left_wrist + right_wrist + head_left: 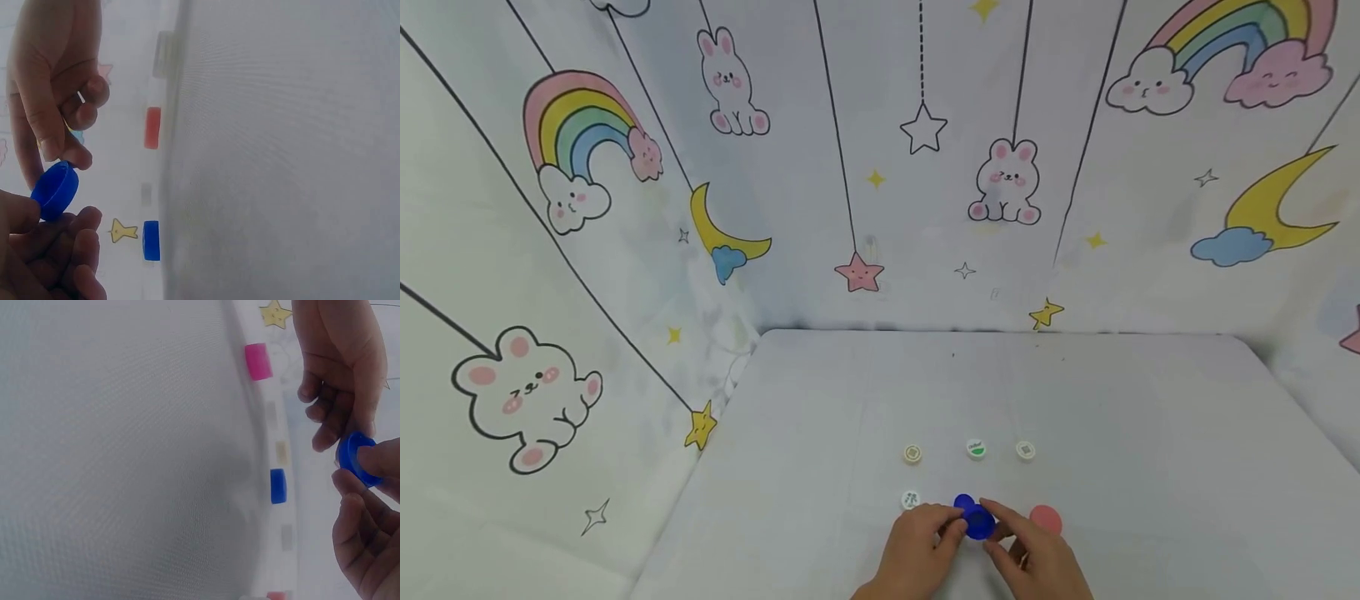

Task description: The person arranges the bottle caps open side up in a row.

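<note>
A blue bottle cap (979,524) is held up above the table, its hollow side showing in the head view. My left hand (920,546) pinches its left edge between thumb and fingers. On the other edge, my right hand (1033,550) grips it with thumb and forefinger. Just behind it on the table stands a second blue cap (964,502), which shows apart from the hands in the left wrist view. Beside the right hand lies a coral-red cap (1046,521), partly covered by that hand. A white cap with a dark green print (911,500) sits close to the left hand.
Farther back stand a cream cap (912,453), a white-and-green cap (976,449) and a white cap with a grey mark (1026,450). A pink cap (258,361) shows in the right wrist view. Printed cloth walls (805,208) enclose the white table (790,467).
</note>
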Action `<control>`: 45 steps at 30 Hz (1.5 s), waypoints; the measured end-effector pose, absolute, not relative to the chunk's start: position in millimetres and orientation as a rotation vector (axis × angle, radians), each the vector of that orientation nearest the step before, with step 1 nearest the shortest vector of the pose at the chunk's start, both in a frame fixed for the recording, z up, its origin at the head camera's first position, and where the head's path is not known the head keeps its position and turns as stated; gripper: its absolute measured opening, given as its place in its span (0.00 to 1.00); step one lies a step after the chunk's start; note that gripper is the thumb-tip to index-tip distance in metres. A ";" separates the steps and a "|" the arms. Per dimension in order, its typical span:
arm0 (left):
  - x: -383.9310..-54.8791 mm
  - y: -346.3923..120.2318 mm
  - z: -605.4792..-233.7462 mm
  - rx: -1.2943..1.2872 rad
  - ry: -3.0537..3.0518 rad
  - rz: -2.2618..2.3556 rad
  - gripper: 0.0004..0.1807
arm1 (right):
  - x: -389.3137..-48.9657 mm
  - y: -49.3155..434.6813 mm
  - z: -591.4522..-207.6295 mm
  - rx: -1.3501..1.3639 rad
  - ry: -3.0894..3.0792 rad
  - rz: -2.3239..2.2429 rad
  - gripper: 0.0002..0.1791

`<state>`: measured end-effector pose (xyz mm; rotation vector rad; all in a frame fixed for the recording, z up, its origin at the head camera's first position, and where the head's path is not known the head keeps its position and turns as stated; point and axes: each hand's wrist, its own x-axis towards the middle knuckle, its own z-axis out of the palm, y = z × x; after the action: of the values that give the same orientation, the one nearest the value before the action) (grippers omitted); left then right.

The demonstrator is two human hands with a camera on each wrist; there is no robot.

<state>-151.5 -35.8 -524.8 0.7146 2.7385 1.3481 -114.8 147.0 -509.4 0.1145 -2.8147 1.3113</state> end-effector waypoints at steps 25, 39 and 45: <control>-147.4 -35.7 -522.9 0.858 2.777 1.402 0.14 | -115.8 148.5 -517.9 0.137 -2.887 1.277 0.24; -147.6 -32.1 -529.3 0.740 2.714 1.117 0.21 | -119.1 156.0 -520.3 0.139 -2.934 1.349 0.27; -146.7 -31.6 -529.7 0.734 2.753 0.999 0.19 | -123.5 159.1 -529.0 0.149 -3.072 1.332 0.26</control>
<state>-146.7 -31.6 -529.7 0.7341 2.7526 0.9987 -123.5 159.1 -529.0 0.1491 -3.0718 1.3315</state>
